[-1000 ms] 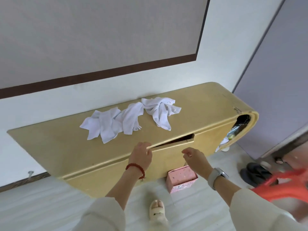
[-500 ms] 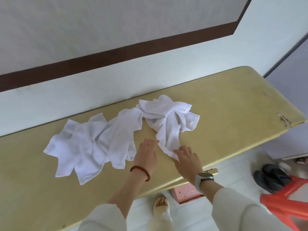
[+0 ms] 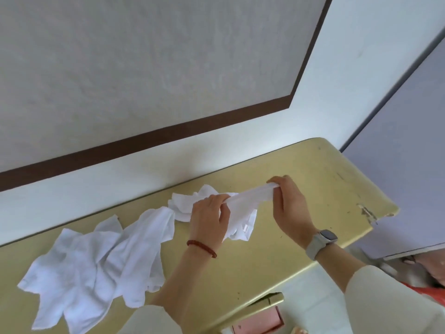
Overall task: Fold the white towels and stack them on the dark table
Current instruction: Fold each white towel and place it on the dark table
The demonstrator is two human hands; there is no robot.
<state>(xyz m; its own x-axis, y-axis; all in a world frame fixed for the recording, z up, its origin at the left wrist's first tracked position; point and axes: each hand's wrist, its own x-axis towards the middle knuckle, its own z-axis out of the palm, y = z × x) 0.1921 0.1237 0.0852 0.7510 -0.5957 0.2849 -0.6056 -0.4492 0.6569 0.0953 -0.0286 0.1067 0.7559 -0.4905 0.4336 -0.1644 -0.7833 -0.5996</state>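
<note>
1. While I stand at the yellow table [image 3: 277, 249], my left hand [image 3: 209, 220] & right hand [image 3: 289, 208] both pinch one white towel [image 3: 248, 201], fingers curled round it.
2. Towel is stretched between my hands, lifted a bit; its loose end hangs down to the table.
3. Other white towels [image 3: 96, 261] lie crumpled on the table, to my left.
4. Red bead bracelet [image 3: 202, 248] on left wrist, watch [image 3: 321, 242] on right.
</note>
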